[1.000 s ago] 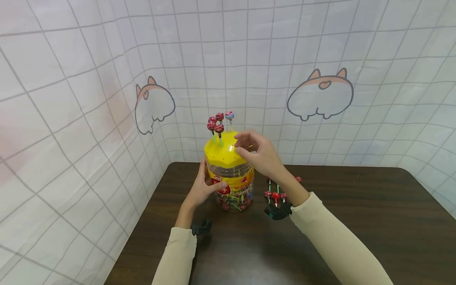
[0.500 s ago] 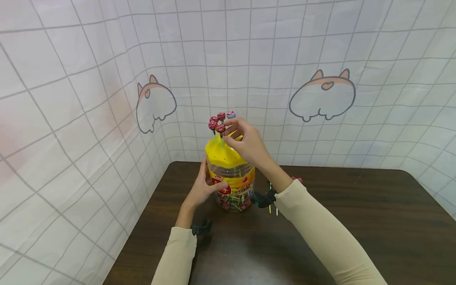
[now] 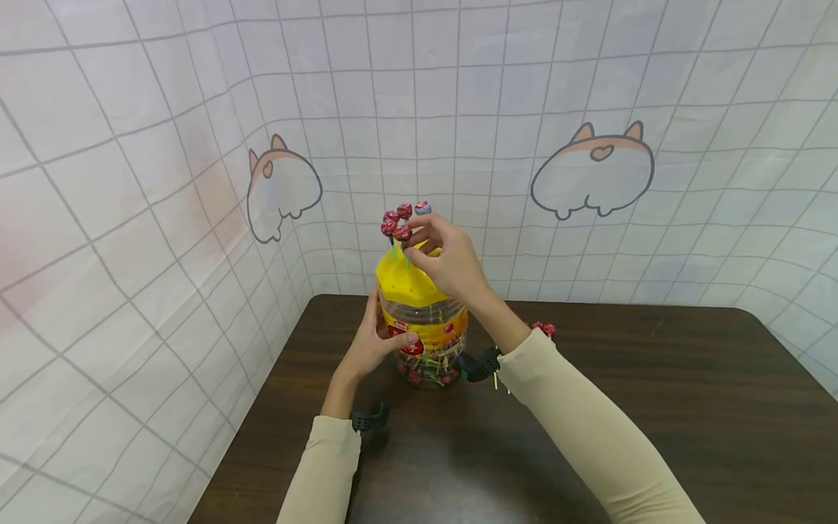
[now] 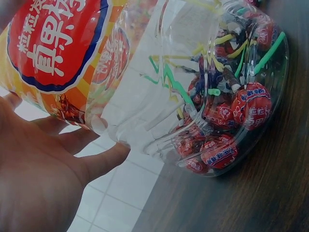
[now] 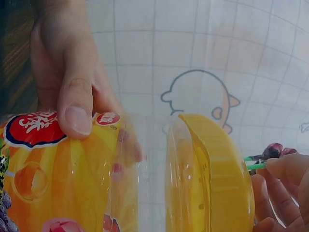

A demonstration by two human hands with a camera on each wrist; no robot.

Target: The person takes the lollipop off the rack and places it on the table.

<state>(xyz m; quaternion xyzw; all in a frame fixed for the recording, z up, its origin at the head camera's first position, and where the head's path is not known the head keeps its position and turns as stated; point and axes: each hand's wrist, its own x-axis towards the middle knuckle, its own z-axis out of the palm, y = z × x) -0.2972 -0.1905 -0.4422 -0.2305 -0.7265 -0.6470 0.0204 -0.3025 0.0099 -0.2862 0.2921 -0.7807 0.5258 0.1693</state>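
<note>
A clear plastic candy jar [image 3: 428, 336] with an orange label and a yellow lid [image 3: 402, 285] stands upright on the table. My left hand [image 3: 368, 348] grips its side, thumb across the label. Several wrapped lollipops, one of them a blue-and-pink lollipop [image 3: 423, 208], stand on green sticks in the lid. My right hand [image 3: 450, 263] is above the lid, thumb and fingertips pinching the front red lollipop [image 3: 402, 233] just under its head. In the right wrist view the thumb lies against a green stick [image 5: 256, 166]. More red lollipops [image 4: 219, 151] lie inside the jar.
Other loose lollipops [image 3: 548, 330] lie on the dark wooden table [image 3: 655, 393] to the right of the jar, partly hidden by my right forearm. A white gridded curtain [image 3: 484, 145] hangs behind and to the left.
My right hand has moved left over the lid, from its right side to the front red lollipop, and its fingers have closed round it. The left hand keeps its grip on the jar.
</note>
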